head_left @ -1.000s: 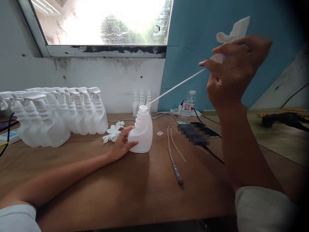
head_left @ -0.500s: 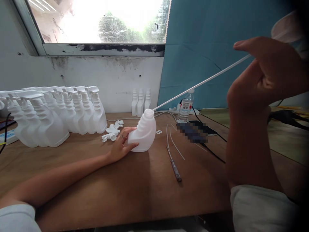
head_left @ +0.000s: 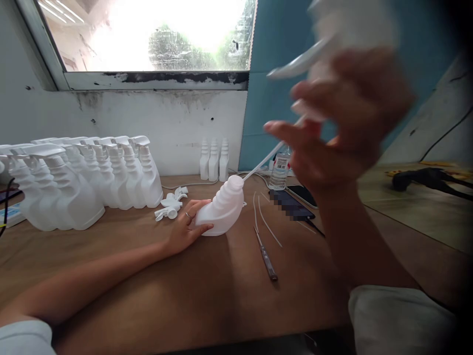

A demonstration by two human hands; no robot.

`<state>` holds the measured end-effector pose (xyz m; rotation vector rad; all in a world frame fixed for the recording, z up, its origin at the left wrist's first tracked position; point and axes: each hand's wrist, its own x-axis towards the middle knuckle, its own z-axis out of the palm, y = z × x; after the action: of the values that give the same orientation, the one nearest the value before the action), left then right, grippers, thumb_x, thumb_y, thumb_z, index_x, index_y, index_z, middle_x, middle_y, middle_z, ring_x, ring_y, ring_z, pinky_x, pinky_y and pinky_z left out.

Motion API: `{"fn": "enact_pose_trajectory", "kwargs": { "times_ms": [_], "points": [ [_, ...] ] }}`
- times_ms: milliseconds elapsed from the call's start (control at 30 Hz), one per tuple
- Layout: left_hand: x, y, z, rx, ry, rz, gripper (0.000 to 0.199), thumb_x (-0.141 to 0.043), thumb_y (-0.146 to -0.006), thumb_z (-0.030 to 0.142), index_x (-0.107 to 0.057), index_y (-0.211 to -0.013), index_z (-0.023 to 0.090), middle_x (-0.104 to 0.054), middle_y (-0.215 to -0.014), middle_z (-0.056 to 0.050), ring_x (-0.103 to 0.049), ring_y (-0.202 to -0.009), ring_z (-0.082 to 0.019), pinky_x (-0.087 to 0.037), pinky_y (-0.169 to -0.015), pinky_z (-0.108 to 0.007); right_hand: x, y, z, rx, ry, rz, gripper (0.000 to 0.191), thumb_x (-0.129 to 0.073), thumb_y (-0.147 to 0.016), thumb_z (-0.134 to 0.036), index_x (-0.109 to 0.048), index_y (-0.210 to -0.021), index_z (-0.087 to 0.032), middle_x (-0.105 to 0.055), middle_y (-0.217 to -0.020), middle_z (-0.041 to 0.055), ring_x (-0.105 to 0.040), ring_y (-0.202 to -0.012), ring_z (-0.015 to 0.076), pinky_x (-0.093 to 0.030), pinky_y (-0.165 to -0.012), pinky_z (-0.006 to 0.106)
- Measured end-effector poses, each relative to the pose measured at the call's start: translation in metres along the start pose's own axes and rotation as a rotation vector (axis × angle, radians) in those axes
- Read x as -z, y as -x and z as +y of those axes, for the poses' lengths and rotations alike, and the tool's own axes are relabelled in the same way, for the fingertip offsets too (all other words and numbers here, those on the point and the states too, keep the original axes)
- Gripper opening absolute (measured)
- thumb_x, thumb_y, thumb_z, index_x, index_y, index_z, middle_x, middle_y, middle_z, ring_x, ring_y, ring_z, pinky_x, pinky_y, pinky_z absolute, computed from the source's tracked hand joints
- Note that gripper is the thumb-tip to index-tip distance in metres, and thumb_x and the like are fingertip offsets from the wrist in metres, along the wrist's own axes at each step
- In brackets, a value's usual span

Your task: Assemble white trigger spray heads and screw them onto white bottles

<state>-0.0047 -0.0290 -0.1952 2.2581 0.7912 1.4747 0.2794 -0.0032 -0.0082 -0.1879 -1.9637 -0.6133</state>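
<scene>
A clear labelled bottle [head_left: 279, 172] stands near a phone [head_left: 303, 195], blue sheet [head_left: 260, 93] and window [head_left: 140, 39] behind.

The white bottle [head_left: 221, 211] (ribbed toward its neck) leans rightward; above and right of the bottle is a blurred white spray head [head_left: 343, 30], its thin tube [head_left: 266, 159] slanting to the bottle's mouth.

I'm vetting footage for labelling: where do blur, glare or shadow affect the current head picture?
Head view: right hand and white spray head heavily blurred; window largely washed out by glare; upper right corner dark; left hand and tilted white bottle fairly sharp; soft shadow on the brown table.
</scene>
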Motion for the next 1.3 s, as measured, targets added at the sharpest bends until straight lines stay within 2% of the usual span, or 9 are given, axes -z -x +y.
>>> {"fn": "enact_pose_trajectory", "kwargs": {
  "times_ms": [100,300,467,600,700,867,1033,1167,1300],
  "points": [
    [-0.001,0.001,-0.001,0.046,0.042,-0.012,0.055,-0.066,-0.085,0.025,-0.046,-0.135,0.033,-0.048,-0.128,-0.007,-0.050,-0.116,-0.022,-0.041,-0.102,-0.036,-0.031,-0.015,-0.020,0.364,0.215,0.108,0.028,-0.060,-0.091,-0.017,-0.061,-0.113,-0.034,-0.061,-0.126,-0.0102,-0.052,-0.127,0.0185,-0.034,-0.116,0.043],
    [-0.003,-0.002,-0.006,0.144,0.208,0.037,0.055,-0.067,-0.084,0.026,-0.047,-0.134,0.034,-0.048,-0.129,-0.004,-0.048,-0.120,-0.020,-0.041,-0.103,-0.033,-0.067,-0.007,-0.029,0.304,0.031,-0.190,0.024,-0.046,-0.097,-0.015,-0.060,-0.110,-0.030,-0.061,-0.127,-0.0083,-0.051,-0.126,0.0104,-0.038,-0.115,0.035],
    [-0.005,-0.003,-0.009,0.254,0.336,0.061,0.055,-0.070,-0.082,0.027,-0.049,-0.132,0.030,-0.049,-0.130,-0.004,-0.050,-0.117,-0.020,-0.043,-0.103,-0.034,-0.074,0.001,-0.026,0.283,-0.076,-0.107,0.024,-0.045,-0.097,-0.017,-0.062,-0.111,-0.026,-0.062,-0.125,-0.0022,-0.053,-0.125,0.0154,-0.046,-0.108,0.041],
    [-0.005,-0.004,-0.012,0.306,0.399,0.062,0.055,-0.071,-0.080,0.027,-0.048,-0.130,0.028,-0.052,-0.132,-0.005,-0.051,-0.116,-0.020,-0.045,-0.101,-0.037,-0.064,-0.001,-0.030,0.034,-0.146,0.195,0.030,-0.041,-0.097,-0.020,-0.062,-0.113,-0.033,-0.062,-0.120,-0.0016,-0.054,-0.120,0.0196,-0.046,-0.103,0.044],
    [-0.005,-0.005,-0.012,0.334,0.422,0.063,0.056,-0.072,-0.079,0.029,-0.048,-0.129,0.027,-0.056,-0.128,-0.005,-0.054,-0.113,-0.020,-0.047,-0.099,-0.037,-0.058,-0.003,-0.026,-0.231,-0.303,0.247,0.030,-0.047,-0.093,-0.022,-0.058,-0.118,-0.033,-0.060,-0.116,0.0010,-0.056,-0.112,0.0196,-0.047,-0.099,0.041],
    [-0.005,-0.006,-0.010,0.364,0.483,0.043,0.058,-0.073,-0.079,0.028,-0.045,-0.129,0.025,-0.059,-0.124,-0.006,-0.056,-0.112,-0.021,-0.048,-0.098,-0.037,-0.070,0.002,-0.006,-0.551,-0.845,-0.088,0.045,-0.064,-0.082,-0.029,-0.052,-0.126,-0.029,-0.057,-0.122,0.0036,-0.056,-0.109,0.0192,-0.050,-0.092,0.036],
    [-0.005,-0.005,-0.009,0.385,0.476,0.031,0.058,-0.073,-0.079,0.029,-0.046,-0.130,0.026,-0.058,-0.126,-0.006,-0.055,-0.114,-0.022,-0.049,-0.097,-0.037,-0.088,0.011,-0.003,-0.736,-1.301,-0.424,0.032,-0.060,-0.087,-0.037,-0.062,-0.116,-0.021,-0.060,-0.123,0.0072,-0.059,-0.109,0.0209,-0.049,-0.094,0.036],
    [-0.006,-0.006,-0.011,0.383,0.467,0.041,0.058,-0.073,-0.078,0.029,-0.046,-0.130,0.027,-0.057,-0.128,-0.005,-0.055,-0.115,-0.022,-0.048,-0.097,-0.037,-0.095,0.012,-0.015,-0.841,-1.459,-0.402,0.033,-0.061,-0.088,-0.036,-0.063,-0.116,-0.019,-0.060,-0.125,0.0099,-0.061,-0.107,0.0210,-0.050,-0.091,0.035],
    [-0.007,-0.004,-0.012,0.394,0.459,0.028,0.061,-0.073,-0.079,0.032,-0.044,-0.132,0.026,-0.060,-0.123,-0.006,-0.056,-0.112,-0.023,-0.049,-0.096,-0.038,-0.106,0.014,-0.026,-0.912,-1.577,-0.292,0.028,-0.063,-0.087,-0.037,-0.063,-0.107,-0.016,-0.067,-0.104,0.0099,-0.065,-0.091,0.0193,-0.055,-0.078,0.032]
  ]
}}
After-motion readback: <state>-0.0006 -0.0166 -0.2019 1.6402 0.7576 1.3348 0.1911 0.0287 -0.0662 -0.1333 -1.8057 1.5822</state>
